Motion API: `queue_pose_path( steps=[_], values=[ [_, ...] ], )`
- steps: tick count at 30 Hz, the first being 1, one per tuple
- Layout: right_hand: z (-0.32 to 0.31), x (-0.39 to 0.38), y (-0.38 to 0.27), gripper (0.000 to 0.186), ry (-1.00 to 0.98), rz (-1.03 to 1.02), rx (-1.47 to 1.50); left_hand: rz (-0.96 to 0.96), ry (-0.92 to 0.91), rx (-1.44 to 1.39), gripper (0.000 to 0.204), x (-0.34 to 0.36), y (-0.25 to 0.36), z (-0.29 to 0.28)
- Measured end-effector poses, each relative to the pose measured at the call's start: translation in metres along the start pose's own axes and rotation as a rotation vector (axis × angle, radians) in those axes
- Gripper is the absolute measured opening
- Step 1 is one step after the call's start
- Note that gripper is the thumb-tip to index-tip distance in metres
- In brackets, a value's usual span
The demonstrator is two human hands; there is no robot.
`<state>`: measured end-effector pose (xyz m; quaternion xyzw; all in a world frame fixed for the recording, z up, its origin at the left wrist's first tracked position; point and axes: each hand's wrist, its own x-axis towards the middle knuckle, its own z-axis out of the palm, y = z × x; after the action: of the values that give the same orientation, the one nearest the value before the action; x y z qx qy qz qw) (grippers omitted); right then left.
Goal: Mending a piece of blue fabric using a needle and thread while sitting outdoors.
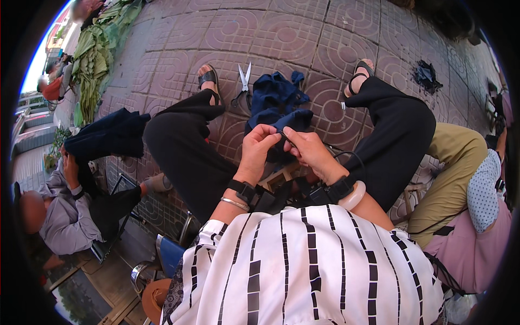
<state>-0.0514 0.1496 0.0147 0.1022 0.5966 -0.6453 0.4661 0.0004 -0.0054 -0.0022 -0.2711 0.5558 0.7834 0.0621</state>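
Both hands, left [257, 147] and right [310, 151], together, fingers pinched shut.

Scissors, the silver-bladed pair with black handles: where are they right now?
In the head view the silver-bladed scissors with black handles lie open on the patterned paving, just left of the dark blue cloth pile and right of the person's left sandalled foot, beyond both hands.

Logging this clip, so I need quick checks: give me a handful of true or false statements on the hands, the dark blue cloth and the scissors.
1. Both hands pinch the dark blue cloth. True: left hand and right hand meet on its edge.
2. The scissors are in the right hand. False: they lie on the paving, beside the cloth.
3. The scissors lie with blades open. True.
4. The person wearing the camera is barefoot. False: black sandals are worn.
5. The right wrist carries a pale bangle. True.
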Motion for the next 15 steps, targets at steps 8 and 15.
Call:
queue_pose_path(
  steps=[8, 15],
  values=[
    [0.0, 0.0, 0.001, 0.046, -0.065, -0.007, 0.008, -0.022, -0.034, 0.008, 0.01, -0.008, 0.009, -0.002],
    [-0.001, -0.001, 0.0, 0.046, -0.057, -0.009, 0.044, -0.192, -0.038, -0.111, 0.015, -0.009, 0.013, -0.007]
  ],
)
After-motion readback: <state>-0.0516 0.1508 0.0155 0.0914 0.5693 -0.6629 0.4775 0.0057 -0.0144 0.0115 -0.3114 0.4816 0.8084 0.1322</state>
